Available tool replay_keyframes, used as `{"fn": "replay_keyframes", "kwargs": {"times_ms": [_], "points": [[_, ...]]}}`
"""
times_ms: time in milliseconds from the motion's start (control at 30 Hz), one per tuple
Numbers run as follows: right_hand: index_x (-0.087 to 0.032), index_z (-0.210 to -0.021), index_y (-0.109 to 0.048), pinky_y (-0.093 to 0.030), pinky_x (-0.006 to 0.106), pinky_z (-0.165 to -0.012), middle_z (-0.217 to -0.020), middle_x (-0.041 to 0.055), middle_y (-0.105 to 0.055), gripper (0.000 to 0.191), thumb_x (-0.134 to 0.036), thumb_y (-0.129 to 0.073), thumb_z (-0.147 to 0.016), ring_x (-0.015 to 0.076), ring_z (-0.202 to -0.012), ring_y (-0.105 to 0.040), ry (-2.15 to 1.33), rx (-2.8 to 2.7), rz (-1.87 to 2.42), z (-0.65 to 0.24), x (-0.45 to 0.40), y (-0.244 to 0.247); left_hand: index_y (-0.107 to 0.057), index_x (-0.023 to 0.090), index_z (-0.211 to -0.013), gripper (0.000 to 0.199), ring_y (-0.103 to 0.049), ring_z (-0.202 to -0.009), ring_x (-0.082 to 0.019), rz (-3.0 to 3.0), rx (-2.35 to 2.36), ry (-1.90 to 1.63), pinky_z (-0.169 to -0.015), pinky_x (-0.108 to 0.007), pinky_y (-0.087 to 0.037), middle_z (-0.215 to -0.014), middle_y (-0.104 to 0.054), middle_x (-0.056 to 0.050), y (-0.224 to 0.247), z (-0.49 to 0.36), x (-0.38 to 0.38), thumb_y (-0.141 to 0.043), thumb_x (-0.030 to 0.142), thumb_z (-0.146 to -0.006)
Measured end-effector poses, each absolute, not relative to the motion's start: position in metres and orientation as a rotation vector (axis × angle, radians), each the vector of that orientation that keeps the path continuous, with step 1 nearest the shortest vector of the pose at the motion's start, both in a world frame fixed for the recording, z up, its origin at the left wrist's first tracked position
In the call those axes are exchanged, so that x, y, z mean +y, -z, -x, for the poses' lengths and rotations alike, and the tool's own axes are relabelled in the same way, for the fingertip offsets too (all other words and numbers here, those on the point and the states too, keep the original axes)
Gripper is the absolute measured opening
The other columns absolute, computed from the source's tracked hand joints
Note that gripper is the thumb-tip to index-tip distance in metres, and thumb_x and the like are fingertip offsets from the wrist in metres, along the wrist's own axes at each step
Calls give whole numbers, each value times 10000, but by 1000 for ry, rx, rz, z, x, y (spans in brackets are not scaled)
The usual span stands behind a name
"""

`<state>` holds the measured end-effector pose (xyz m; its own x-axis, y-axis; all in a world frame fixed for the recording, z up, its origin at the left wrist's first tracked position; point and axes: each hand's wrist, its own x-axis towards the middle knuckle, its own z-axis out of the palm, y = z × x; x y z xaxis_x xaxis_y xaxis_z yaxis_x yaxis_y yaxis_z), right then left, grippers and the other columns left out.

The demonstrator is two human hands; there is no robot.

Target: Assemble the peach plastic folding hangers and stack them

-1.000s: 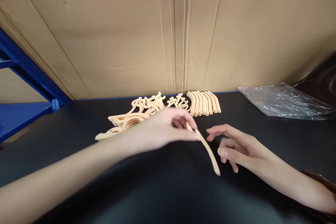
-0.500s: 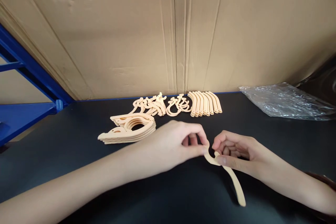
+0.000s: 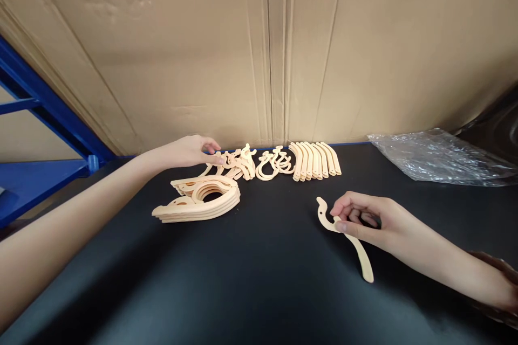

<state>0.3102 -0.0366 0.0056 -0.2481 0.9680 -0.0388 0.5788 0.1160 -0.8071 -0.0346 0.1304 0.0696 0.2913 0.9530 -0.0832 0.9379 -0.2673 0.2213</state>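
Note:
Between the thumb and fingers of my right hand [image 3: 366, 218] is a curved beige piece [image 3: 360, 259], its hooked end pointing up-left and its long arm hanging toward me. My left hand [image 3: 198, 152] reaches to the far-left pile of small curved beige pieces [image 3: 243, 164], thumb and index finger apart over its left edge; no piece shows clearly in its fingers. Nearer than that pile lies a stack of beige hanger-shaped parts [image 3: 206, 207].
Hook-shaped beige pieces [image 3: 266, 170] lie at the back centre, beside a row of curved bars [image 3: 315, 161]. Crumpled clear plastic [image 3: 437, 156] lies at the back right. Cardboard [image 3: 182, 54] stands behind the black table [image 3: 243, 291]; a blue frame [image 3: 52, 102] is at left.
My left hand has let go of the curved piece and moved left and away to the far pile. My right hand still holds the piece, now slightly higher in view.

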Motion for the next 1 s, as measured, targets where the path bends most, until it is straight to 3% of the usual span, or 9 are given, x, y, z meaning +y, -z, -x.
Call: {"fn": "replay_keyframes", "kwargs": {"times_ms": [200, 567, 733, 1000], "points": [[-251, -862, -669, -432, 266, -634, -785, -22, -651, 208, -442, -597, -902, 150, -705, -565, -953, -1941, 1518, -311, -36, -5, -744, 218, -923, 525, -657, -892, -276, -2301, 1649, -80, -724, -308, -456, -897, -754, -52, -59, 37, 147, -613, 664, -678], [-254, -886, -660, -412, 256, -635, -770, -30, -628, 170, -386, -562, -929, 143, -708, -547, -958, -1981, 1549, -311, -38, -7, -726, 236, -926, 450, -629, -829, -225, -2281, 1393, -34, -705, -287, -438, -853, -709, -19, -58, 42, 156, -706, 605, -670], [-259, -880, -661, -417, 251, -626, -777, -28, -621, 138, -389, -616, -887, 147, -710, -548, -970, -1999, 1562, -311, -38, -4, -672, 221, -786, 345, -607, -748, -194, -2266, 1312, -43, -663, -263, -437, -754, -671, -1, -63, 38, 154, -712, 551, -694], [-268, -891, -666, -412, 240, -612, -766, -41, -622, 126, -379, -608, -892, 132, -695, -540, -951, -2019, 1556, -311, -36, 0, -638, 197, -767, 307, -612, -769, -166, -2203, 1272, -249, -733, -248, -469, -783, -678, 9, -80, 40, 145, -717, 489, -714]]}}
